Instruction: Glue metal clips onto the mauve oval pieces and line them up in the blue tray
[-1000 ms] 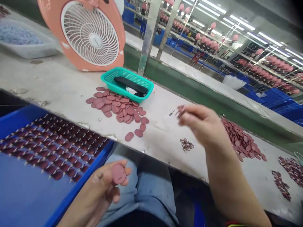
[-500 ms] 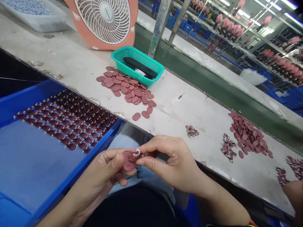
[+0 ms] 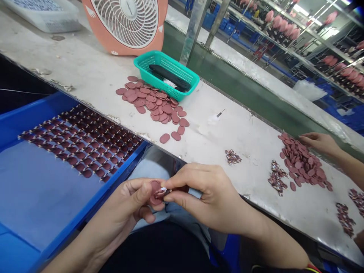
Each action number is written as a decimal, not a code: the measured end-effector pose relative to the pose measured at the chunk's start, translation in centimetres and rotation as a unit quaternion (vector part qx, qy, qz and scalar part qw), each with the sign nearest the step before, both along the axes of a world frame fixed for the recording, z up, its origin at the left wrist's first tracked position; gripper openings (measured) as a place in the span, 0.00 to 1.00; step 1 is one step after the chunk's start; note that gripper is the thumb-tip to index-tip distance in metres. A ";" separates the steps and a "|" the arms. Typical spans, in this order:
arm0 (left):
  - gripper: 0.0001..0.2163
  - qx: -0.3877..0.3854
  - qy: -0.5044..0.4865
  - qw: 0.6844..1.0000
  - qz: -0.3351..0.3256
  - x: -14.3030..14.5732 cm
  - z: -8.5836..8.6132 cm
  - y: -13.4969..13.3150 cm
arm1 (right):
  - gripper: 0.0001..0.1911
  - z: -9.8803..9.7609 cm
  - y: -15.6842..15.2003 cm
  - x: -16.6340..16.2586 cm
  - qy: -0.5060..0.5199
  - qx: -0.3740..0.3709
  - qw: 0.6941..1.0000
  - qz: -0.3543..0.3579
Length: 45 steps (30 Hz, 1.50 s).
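My left hand holds a maroon-pink oval disc in front of my lap, pinched between thumb and fingers. My right hand meets it, with finger and thumb gripping a small piece with a white part against the disc. The fingers hide much of the disc. On the bench lies a loose pile of matching discs, and a second pile sits to the right. Small clusters of mixed maroon and white pieces lie nearer my right hand.
A blue tray at my left holds dense rows of maroon pieces. A co-worker's hand reaches the right pile. Also on the bench are a teal basket with a black object, an orange fan, and a white tray.
My hands stay together at the disc, shifting only slightly. A co-worker's hand has come in over the right pile. The view has moved slightly.
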<state>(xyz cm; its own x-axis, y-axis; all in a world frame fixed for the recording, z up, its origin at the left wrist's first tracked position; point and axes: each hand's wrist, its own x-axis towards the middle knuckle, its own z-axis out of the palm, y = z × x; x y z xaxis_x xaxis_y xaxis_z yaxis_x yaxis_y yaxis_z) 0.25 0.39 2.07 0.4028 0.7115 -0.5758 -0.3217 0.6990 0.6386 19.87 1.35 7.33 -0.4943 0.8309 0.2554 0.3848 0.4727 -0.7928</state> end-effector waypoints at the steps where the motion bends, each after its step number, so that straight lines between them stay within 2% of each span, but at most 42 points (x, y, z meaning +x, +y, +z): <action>1: 0.20 -0.001 -0.001 1.000 -0.004 0.0 -0.1 0.0 | 0.04 0.0 0.0 0.0 -0.003 0.005 1.000 0.002; 14: 0.19 -0.001 0.001 1.000 0.003 0.0 -0.2 -0.2 | 0.04 -0.1 0.1 0.0 -0.033 0.047 0.998 0.030; 18: 0.19 0.035 0.003 0.999 -0.003 -0.1 0.2 -0.5 | 0.05 0.0 -0.6 -0.1 -0.018 0.069 0.997 0.043; 24: 0.14 0.092 -0.029 0.995 -0.033 -0.5 0.6 -1.2 | 0.08 0.8 -1.9 0.2 -0.027 0.086 0.995 0.047; 32: 0.11 0.029 -0.110 0.992 -0.051 -0.5 0.9 -1.5 | 0.07 1.8 -2.2 0.2 -0.055 0.109 0.990 0.075; 35: 0.10 0.043 -0.092 0.993 -0.055 -0.5 0.9 -1.5 | 0.09 1.4 -2.2 0.1 -0.048 0.100 0.991 0.075; 41: 0.16 0.055 -0.053 0.996 -0.044 -0.2 0.5 -1.2 | 0.10 0.1 -2.0 -0.1 -0.019 0.080 0.996 0.042; 45: 0.18 0.005 -0.046 0.999 -0.015 0.3 -0.3 -0.6 | 0.08 -0.9 -1.1 -0.1 -0.010 0.044 0.999 0.027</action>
